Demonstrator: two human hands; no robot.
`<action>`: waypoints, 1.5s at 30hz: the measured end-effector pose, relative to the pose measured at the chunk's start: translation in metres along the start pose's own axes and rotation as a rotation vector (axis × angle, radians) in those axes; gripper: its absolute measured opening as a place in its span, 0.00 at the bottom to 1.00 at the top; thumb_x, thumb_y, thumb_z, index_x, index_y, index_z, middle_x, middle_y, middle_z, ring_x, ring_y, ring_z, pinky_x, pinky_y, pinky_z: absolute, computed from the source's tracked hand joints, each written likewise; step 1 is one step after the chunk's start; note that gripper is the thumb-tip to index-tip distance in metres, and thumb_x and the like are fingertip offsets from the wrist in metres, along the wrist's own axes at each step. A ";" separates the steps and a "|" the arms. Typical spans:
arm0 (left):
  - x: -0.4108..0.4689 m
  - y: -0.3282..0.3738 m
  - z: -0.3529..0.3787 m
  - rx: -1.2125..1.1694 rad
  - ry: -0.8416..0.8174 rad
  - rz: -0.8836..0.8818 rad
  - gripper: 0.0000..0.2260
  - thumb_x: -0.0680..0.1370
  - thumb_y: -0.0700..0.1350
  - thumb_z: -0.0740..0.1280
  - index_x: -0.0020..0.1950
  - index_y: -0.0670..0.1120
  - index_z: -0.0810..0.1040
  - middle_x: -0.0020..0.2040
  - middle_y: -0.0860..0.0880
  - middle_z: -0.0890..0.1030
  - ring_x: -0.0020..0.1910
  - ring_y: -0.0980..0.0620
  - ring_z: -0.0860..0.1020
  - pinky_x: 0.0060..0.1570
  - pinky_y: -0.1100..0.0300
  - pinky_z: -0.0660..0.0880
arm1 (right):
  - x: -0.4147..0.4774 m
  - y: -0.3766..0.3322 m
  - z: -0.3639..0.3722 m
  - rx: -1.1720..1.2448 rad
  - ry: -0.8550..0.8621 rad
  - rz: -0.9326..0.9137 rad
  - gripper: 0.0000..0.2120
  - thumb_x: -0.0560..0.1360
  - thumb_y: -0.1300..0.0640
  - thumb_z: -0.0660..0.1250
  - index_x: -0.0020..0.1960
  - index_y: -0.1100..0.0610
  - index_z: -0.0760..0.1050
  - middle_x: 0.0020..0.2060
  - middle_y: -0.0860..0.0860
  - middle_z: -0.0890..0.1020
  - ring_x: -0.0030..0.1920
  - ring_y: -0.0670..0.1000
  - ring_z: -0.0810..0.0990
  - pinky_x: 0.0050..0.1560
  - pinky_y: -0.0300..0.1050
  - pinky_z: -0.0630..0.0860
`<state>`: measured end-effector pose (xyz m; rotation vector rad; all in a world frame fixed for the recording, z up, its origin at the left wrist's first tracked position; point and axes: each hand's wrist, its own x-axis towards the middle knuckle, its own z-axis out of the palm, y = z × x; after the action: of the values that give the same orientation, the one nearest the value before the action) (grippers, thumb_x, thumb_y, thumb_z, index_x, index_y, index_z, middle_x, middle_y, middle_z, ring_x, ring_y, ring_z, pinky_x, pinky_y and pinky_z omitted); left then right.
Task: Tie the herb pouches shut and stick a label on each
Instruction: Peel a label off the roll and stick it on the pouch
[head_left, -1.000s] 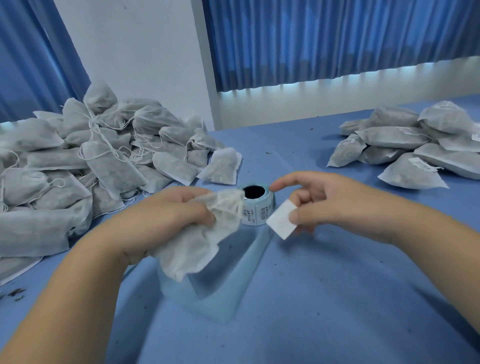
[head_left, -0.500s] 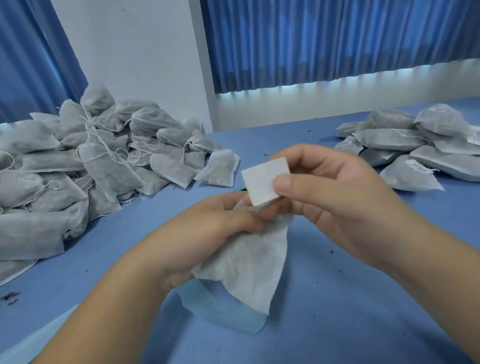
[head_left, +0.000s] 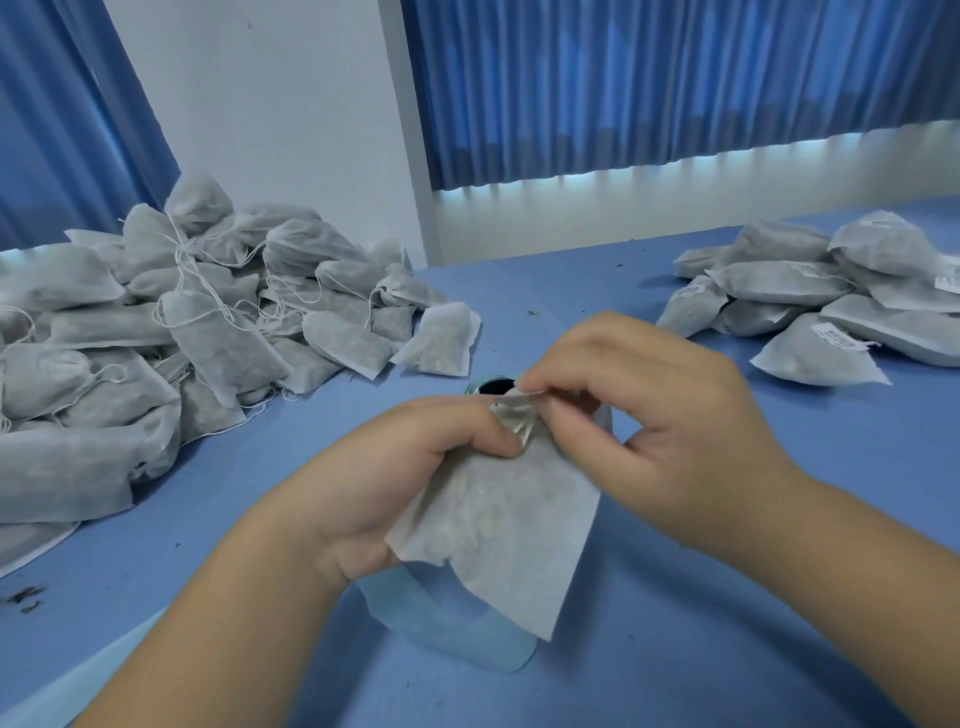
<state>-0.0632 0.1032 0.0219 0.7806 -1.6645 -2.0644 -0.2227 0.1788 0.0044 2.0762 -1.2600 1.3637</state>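
The left hand (head_left: 410, 467) curls its fingers round the neck of the pouch (head_left: 509, 535) to steady it — the right hand (head_left: 660, 415) pinches the gathered top, probably closing it.

Blue desk (head_left: 727, 649) fills the foreground and runs back to the wall. White wall (head_left: 270, 114) stands behind it, between two pleated blue curtains: left curtain (head_left: 62, 119) at the upper-left corner, right curtain (head_left: 675, 78) across the upper right, its hem lit pale. Dark crumbs (head_left: 23, 597) lie on the desk near its left edge; smaller specks (head_left: 532, 313) are scattered farther back.
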 end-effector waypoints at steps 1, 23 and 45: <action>-0.002 0.002 0.001 -0.041 -0.046 -0.004 0.18 0.59 0.35 0.66 0.47 0.38 0.83 0.49 0.37 0.81 0.48 0.42 0.81 0.55 0.54 0.77 | -0.001 0.001 0.000 -0.026 -0.022 -0.027 0.06 0.75 0.66 0.68 0.47 0.62 0.83 0.41 0.53 0.81 0.39 0.47 0.76 0.42 0.38 0.73; 0.006 -0.008 -0.009 -0.082 0.188 0.251 0.17 0.71 0.42 0.69 0.58 0.41 0.80 0.51 0.42 0.85 0.45 0.48 0.83 0.40 0.57 0.80 | 0.004 0.004 0.002 0.371 -0.066 0.651 0.15 0.69 0.43 0.74 0.53 0.44 0.76 0.51 0.41 0.78 0.45 0.37 0.78 0.47 0.33 0.75; 0.050 0.002 0.045 -0.088 0.354 0.335 0.05 0.76 0.43 0.70 0.48 0.43 0.82 0.41 0.44 0.85 0.37 0.47 0.83 0.30 0.57 0.77 | 0.009 0.041 -0.028 0.836 -0.411 0.988 0.17 0.75 0.41 0.67 0.54 0.52 0.81 0.49 0.54 0.85 0.48 0.58 0.85 0.44 0.49 0.80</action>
<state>-0.1303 0.1071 0.0211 0.7304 -1.3911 -1.6481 -0.2706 0.1721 0.0185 2.4091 -2.4151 2.2313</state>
